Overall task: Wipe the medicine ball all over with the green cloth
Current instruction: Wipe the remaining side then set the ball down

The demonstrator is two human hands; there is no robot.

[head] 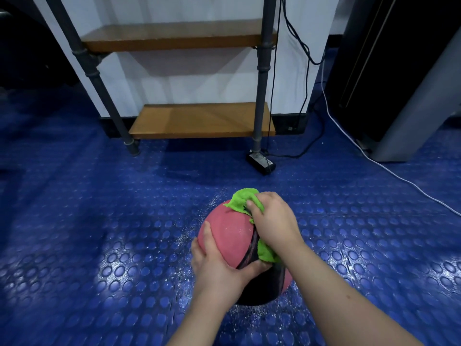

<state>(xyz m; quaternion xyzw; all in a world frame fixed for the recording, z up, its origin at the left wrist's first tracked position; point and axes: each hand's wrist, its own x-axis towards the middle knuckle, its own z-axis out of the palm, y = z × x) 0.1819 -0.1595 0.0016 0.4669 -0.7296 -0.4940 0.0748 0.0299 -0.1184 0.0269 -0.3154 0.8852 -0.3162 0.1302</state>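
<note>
A pink and black medicine ball (230, 233) sits on the blue studded floor in the lower middle of the head view. My left hand (219, 263) wraps around its near left side, fingers curled over the surface and thumb across the black band. A green cloth (242, 199) lies bunched over the ball's top and right side. My right hand (273, 221) grips the cloth and presses it onto the ball; part of the cloth sticks out below the wrist. The ball's right side is hidden by my right hand and forearm.
White dust specks lie on the floor (99, 233) around the ball. A pipe-frame shelf with wooden boards (199, 121) stands behind. A black power brick (260, 163) and cables lie beyond the ball on the floor. A dark cabinet (399, 83) stands at right.
</note>
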